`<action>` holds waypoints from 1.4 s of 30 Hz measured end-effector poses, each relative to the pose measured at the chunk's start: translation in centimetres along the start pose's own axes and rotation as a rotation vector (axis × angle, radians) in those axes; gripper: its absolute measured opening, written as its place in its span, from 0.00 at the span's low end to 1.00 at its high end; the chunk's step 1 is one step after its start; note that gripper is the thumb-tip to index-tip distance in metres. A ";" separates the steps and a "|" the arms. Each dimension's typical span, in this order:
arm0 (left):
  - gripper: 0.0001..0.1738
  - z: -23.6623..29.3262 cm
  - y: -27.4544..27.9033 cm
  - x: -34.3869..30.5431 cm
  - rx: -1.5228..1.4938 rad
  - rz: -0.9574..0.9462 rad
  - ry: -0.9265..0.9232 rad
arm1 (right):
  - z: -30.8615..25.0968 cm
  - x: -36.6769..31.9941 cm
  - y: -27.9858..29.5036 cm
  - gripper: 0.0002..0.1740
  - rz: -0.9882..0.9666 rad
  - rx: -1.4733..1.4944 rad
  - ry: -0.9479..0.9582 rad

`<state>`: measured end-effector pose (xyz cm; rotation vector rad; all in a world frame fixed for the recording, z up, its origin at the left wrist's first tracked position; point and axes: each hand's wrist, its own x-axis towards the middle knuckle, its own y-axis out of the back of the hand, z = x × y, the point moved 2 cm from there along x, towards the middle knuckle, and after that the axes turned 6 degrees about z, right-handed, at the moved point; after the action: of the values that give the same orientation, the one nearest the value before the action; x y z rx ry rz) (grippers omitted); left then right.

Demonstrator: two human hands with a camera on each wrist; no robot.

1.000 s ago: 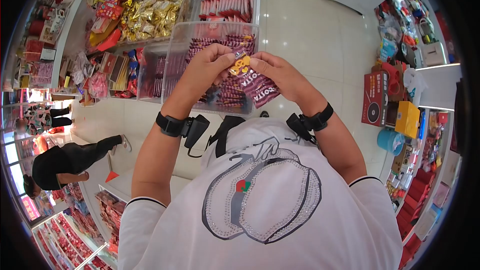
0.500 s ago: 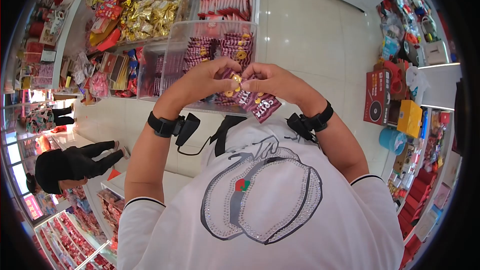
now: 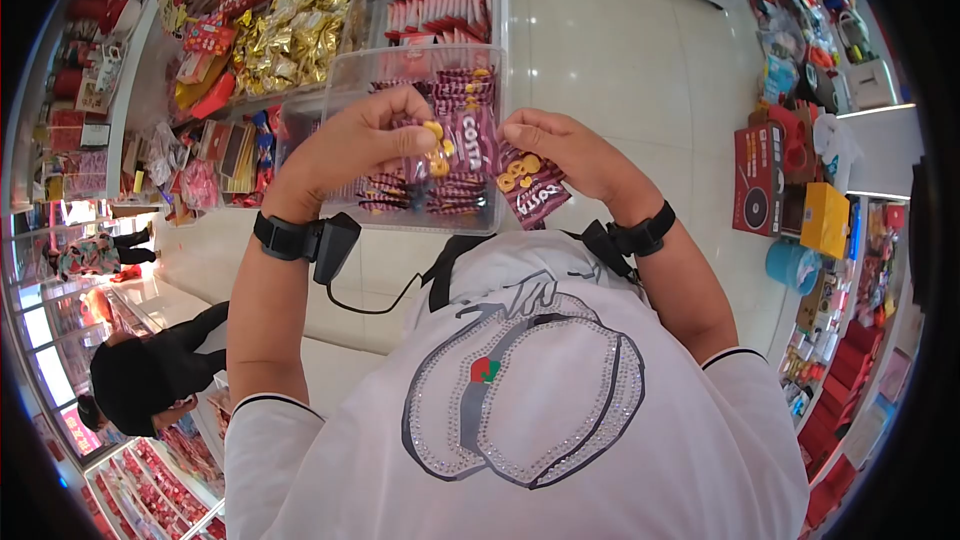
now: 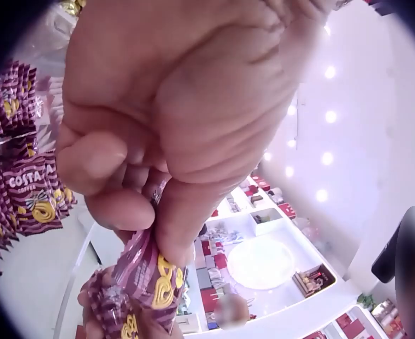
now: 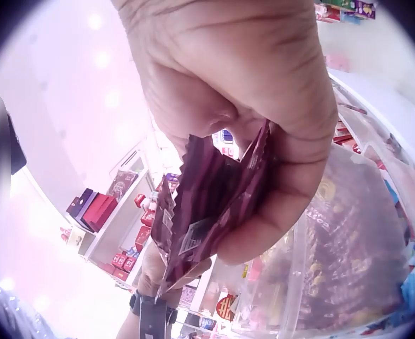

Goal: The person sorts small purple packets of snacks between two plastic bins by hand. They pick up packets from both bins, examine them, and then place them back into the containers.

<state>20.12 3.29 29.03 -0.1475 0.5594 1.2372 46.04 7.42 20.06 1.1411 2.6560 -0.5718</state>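
Note:
Over a clear plastic bin [image 3: 348,65], my left hand [image 3: 350,145] pinches a purple Costa packet [image 3: 468,148] printed with yellow biscuits by its edge. My right hand [image 3: 568,152] grips a second purple packet [image 3: 532,188] between thumb and fingers, just right of the bin. The two packets sit side by side, close together. In the left wrist view, the left thumb and curled fingers hold a packet [image 4: 166,286]. The right wrist view has a creased packet [image 5: 207,212] hanging from the right fingers. Rows of matching packets [image 3: 462,195] stand in the bin below.
Gold-wrapped sweets [image 3: 295,35] fill a tray beyond the bin, beside red-and-white packets [image 3: 435,15]. Pale tiled floor [image 3: 620,80] lies to the right, with a red box [image 3: 757,180] and a blue bucket [image 3: 790,268] farther over. Another person [image 3: 150,375] bends at the lower left.
My hands have moved from close together to apart, each with a packet. The left hand went left, over the bin. The person at the left has shifted position.

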 end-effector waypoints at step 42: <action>0.25 -7.4 -1.9 9.0 1.300 0.370 -0.462 | 0.4 -1.7 0.5 0.16 0.061 0.094 0.000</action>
<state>21.42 7.36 18.03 1.3436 0.8949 0.9889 47.56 6.45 20.15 1.2419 2.6092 -0.6915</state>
